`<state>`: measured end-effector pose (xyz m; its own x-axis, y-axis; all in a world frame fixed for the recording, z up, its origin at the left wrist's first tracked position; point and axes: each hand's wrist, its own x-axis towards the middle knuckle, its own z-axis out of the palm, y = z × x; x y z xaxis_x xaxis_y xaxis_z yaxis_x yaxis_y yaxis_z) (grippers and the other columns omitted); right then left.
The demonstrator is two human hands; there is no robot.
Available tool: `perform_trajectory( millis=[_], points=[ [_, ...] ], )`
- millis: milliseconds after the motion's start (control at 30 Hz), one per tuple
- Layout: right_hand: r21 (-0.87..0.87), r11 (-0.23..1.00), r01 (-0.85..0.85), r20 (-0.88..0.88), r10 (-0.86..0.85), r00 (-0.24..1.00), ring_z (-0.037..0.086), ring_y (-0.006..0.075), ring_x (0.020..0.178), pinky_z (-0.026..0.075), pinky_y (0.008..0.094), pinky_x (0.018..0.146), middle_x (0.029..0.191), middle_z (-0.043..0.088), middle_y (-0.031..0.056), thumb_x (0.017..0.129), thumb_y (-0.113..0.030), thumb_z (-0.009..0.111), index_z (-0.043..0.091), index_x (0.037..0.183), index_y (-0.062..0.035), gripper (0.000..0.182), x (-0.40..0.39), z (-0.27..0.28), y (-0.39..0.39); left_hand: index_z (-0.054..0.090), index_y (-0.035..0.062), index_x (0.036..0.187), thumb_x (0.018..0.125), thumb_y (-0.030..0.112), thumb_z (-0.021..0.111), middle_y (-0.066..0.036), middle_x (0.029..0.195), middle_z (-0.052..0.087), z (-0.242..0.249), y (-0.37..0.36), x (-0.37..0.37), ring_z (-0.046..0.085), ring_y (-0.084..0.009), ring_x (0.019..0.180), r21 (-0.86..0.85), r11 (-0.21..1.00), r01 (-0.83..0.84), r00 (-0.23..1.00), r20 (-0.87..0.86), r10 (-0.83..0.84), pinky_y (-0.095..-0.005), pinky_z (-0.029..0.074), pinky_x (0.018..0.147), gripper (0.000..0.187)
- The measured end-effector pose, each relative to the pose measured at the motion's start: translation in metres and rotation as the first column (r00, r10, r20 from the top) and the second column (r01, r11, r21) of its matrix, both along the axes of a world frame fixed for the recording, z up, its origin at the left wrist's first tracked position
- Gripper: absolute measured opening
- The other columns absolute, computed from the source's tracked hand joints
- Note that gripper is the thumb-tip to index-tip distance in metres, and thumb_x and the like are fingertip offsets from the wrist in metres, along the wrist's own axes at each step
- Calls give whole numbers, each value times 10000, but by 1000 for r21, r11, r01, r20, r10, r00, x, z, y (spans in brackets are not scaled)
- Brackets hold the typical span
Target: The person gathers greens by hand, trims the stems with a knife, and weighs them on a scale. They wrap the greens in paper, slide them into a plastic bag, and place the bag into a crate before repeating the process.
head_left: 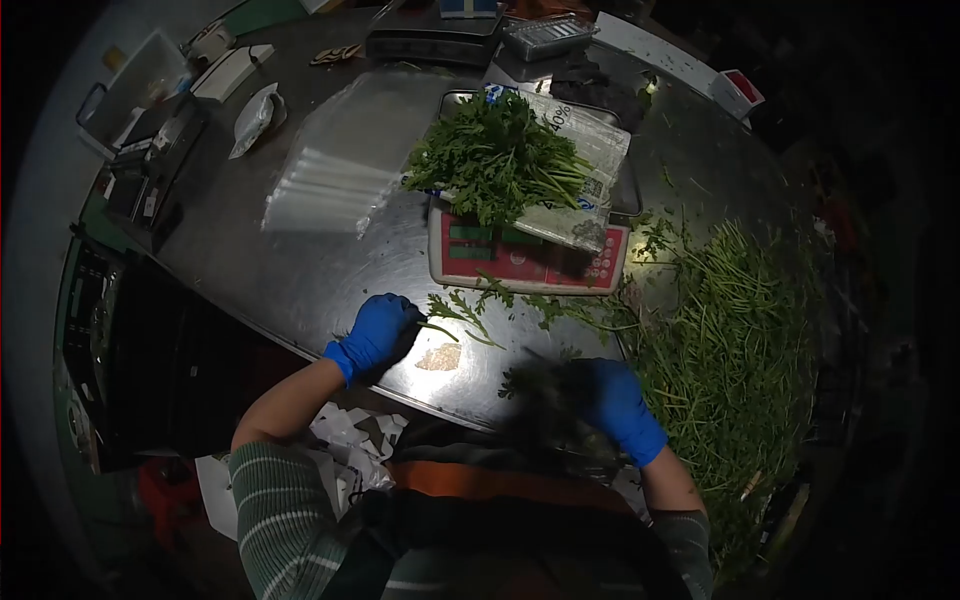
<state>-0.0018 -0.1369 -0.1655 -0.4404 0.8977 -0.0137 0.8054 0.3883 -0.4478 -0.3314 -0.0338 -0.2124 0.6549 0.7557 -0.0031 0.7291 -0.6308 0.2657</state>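
Note:
My left hand [375, 337], in a blue glove, is closed near the table's front edge. A thin green stem [438, 329] sticks out from its fingertips. My right hand [618, 405], also blue-gloved, is closed around a small clump of leafy greens [540, 388]; both the clump and the fingers are smeared by motion. Beyond the hands stands a red and white digital scale [520, 262]. A printed wrapper sheet [585, 150] lies on its tray, with a bunch of leafy greens [495, 155] on top. Loose sprigs [465, 312] lie in front of the scale.
A large heap of leafy green stems [725, 350] covers the right side of the metal table [230, 270]. Clear plastic bags [335, 160] are stacked left of the scale. Clear plastic trays [548, 37] sit at the back. White plastic bags [360, 440] hang below the front edge.

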Motion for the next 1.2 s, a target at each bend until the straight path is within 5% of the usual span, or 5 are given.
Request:
perform_trajectory(
  millis=[233, 300, 767, 933, 1200],
  points=[
    [-173, 959, -226, -232, 183, 955, 575, 230, 880, 447, 302, 775, 994, 585, 104, 736, -82, 551, 602, 986, -97, 256, 16, 14, -11, 535, 84, 1041, 722, 133, 539, -113, 1107, 515, 5, 7, 21, 532, -291, 897, 47, 945, 323, 921, 214, -326, -362, 434, 765, 323],
    [-564, 826, 5, -627, -432, 649, 558, 188, 933, 423, 283, 821, 1017, 585, 88, 744, -60, 547, 597, 996, -80, 258, 14, 22, -6, 511, 90, 1077, 707, 137, 540, -102, 1118, 509, 2, 8, 41, 519, -281, 925, 93, 893, 440, 875, 178, -450, -356, 433, 767, 374],
    [-320, 833, 452, -542, -552, 634, 575, 247, 834, 450, 330, 745, 904, 602, 124, 805, -217, 499, 607, 924, -45, 235, 36, -28, -30, 559, 78, 801, 652, 113, 600, -91, 745, 550, 112, 48, 84, 527, -278, 670, 241, 900, 362, 906, 138, -401, -360, 414, 557, 159],
    [-194, 843, 502, -474, -529, 704, 569, 256, 809, 452, 343, 731, 887, 602, 111, 785, -166, 539, 612, 913, -58, 183, 61, -41, -21, 506, 31, 1056, 595, -40, 626, -135, 979, 538, 179, 138, 71, 513, -288, 930, 585, 809, -50, 954, 267, -134, -394, 403, 798, 482],
    [448, 718, 533, 344, -688, 639, 558, 284, 835, 411, 413, 791, 907, 585, 93, 746, -137, 536, 528, 1076, -107, 332, 291, -46, 54, 389, 82, 1222, 590, 87, 665, -142, 1219, 412, 176, 71, 195, 386, -324, 1117, 369, 872, 320, 940, -6, -342, -402, 344, 895, 690]
  ],
)
